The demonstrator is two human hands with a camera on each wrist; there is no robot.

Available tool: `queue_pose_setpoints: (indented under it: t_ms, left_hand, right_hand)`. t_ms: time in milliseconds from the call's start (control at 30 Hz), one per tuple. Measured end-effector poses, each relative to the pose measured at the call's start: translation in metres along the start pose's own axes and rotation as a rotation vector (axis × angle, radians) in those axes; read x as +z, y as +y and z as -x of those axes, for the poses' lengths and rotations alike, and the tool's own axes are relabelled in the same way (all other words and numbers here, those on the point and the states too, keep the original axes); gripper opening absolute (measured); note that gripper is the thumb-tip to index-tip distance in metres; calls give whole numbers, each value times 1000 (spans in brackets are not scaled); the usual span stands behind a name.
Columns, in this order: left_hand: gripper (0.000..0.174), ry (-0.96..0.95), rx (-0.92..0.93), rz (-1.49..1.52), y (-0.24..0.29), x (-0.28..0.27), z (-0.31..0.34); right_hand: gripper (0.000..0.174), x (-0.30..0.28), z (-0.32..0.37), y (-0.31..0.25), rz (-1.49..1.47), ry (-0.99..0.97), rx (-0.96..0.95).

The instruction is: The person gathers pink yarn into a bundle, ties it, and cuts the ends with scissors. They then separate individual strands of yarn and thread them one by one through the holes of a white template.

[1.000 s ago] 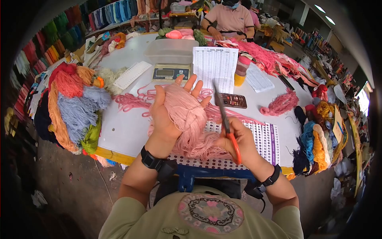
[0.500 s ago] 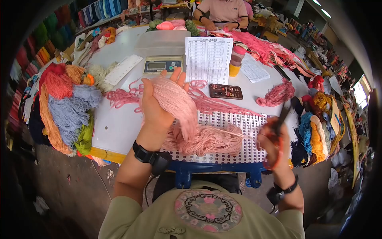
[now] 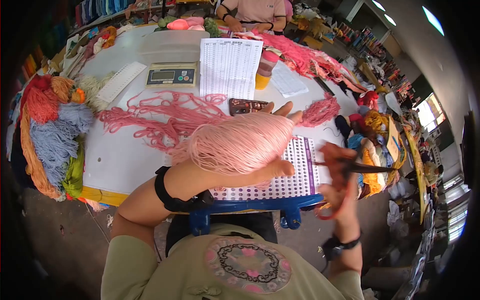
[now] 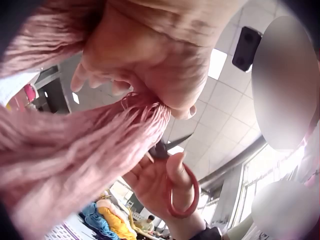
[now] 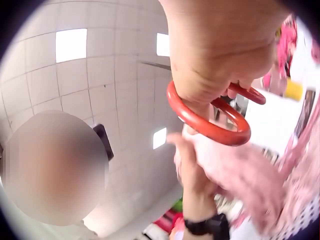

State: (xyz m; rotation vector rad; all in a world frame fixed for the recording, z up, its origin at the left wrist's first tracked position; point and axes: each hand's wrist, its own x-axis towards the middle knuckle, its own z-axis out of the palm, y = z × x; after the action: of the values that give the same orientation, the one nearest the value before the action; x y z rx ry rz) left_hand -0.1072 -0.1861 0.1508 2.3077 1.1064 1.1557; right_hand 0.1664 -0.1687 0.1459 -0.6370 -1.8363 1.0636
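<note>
Head view: the left hand (image 3: 255,175) is carrying a pale pink skein (image 3: 242,142) across itself without clenching — fingertips are extending past the skein's far side, and the thumb is lying along its near side. The skein is staying above the tabletop (image 3: 120,172), with a perforated board (image 3: 297,172) showing beneath it and to its right. Right of the skein, the blurred right hand (image 3: 337,192) is grasping scissors (image 3: 357,166), whose dark blades are pointing away from the skein. Darker pink yarn (image 3: 170,117) is spreading beyond the skein and to its left; a phone (image 3: 246,106) is lying just beyond it.

Left wrist view: looped strands are gathering at the skein's end beside the left thumb — whether the thumb is pressing them cannot be told.

Right wrist view: the scissors' orange handles are curving around the right hand's digits, before the skein.
</note>
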Motion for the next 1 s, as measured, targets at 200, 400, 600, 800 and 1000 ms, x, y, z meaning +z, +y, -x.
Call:
queue_pose_setpoints:
  t_ms: [200,400,600,800,1000]
  left_hand:
    - [87,213,40,-299,-4,-19,4]
    - [60,90,-30,-902,-38,-94,51]
    - [67,339,-69,-782,-9,-130,57]
    - [78,643,49,1697,-1,-73,28]
    - [51,858,-153,1371,-55,-50,-5]
  right_hand:
    - [93,99,-55,9,-302,-236,177]
    - [80,61,-99,-10,-281,-111,48]
    - [76,17,-118,-26,-216,-36,-146]
    - [61,30,-106,14,264,-317,-122]
    - [41,65,-52,6,-413,-316,439]
